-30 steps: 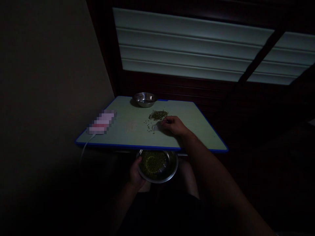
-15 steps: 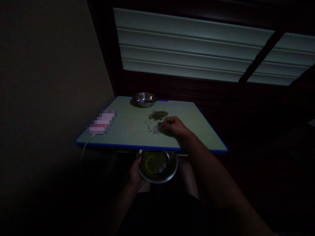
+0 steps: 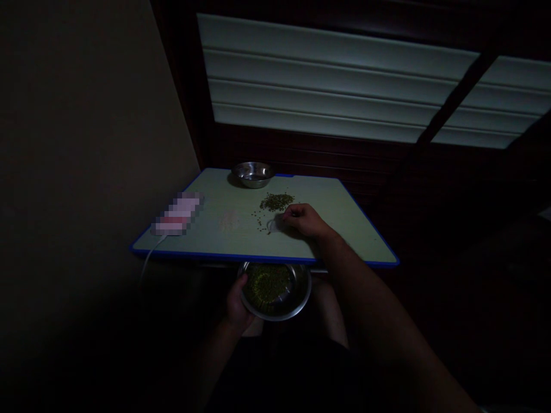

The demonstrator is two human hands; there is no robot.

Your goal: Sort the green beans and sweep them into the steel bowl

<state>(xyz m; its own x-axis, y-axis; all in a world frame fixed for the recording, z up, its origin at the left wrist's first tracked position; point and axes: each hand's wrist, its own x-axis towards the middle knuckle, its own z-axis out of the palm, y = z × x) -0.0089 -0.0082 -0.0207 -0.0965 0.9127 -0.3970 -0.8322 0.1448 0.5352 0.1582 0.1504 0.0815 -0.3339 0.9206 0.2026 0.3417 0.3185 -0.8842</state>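
Observation:
My left hand grips the left rim of a steel bowl, thumb over the edge. Small green beans, like mung beans, lie inside it, and the bowl is just below the table's front edge. Over the tabletop, my right hand is closed in a pinch on a small pale translucent piece; its exact kind is too dim to tell. Just beyond the hand is a pile of green beans, with several loose ones scattered to the left of the pale piece.
A second steel bowl stands at the back of the pale table, which has a blue edge. At the left lies a blurred pink phone-like object with a white cable. A wall and slatted panels border the table.
My right hand has shifted very slightly left with the pale piece, closer to the loose beans. My left hand and the bowl have stayed in place.

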